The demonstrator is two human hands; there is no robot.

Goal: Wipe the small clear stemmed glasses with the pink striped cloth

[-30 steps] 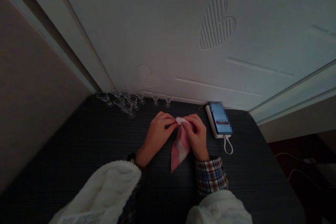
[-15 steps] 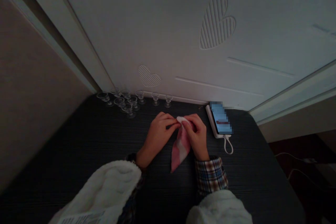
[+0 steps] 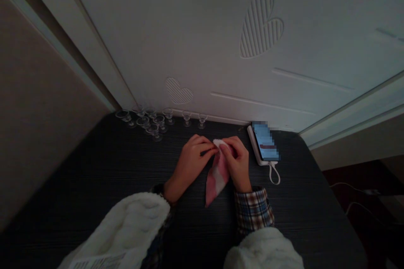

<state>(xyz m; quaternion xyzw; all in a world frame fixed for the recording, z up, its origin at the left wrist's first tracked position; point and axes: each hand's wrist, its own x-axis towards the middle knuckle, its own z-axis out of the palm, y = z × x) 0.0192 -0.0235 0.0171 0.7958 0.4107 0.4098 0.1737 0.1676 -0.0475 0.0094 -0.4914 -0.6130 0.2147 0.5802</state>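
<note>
A pink and white cloth (image 3: 217,178) is bunched between my two hands, its lower end hanging toward the table. My right hand (image 3: 238,162) is closed round the upper part, thumb pressed on the white edge. From the other side, my left hand (image 3: 192,159) pinches at the same edge with thumb and fingers together. Whether something small sits inside the folds is hidden. Beyond my hands, several small clear stemmed glasses (image 3: 153,129) stand at the back left; a glass (image 3: 202,121) at the right end of the group is nearest the cloth.
A phone (image 3: 265,141) rests on a white power bank with a looped white cable (image 3: 274,174), right of my hands. Behind the dark table (image 3: 120,180) rises a white panel (image 3: 202,42) with raised hearts. White cords lie lower down at the far right.
Both hands and the cloth stay almost in the same place, with only a tiny shift of the fingers at the cloth's upper edge. The glasses and phone have not moved.
</note>
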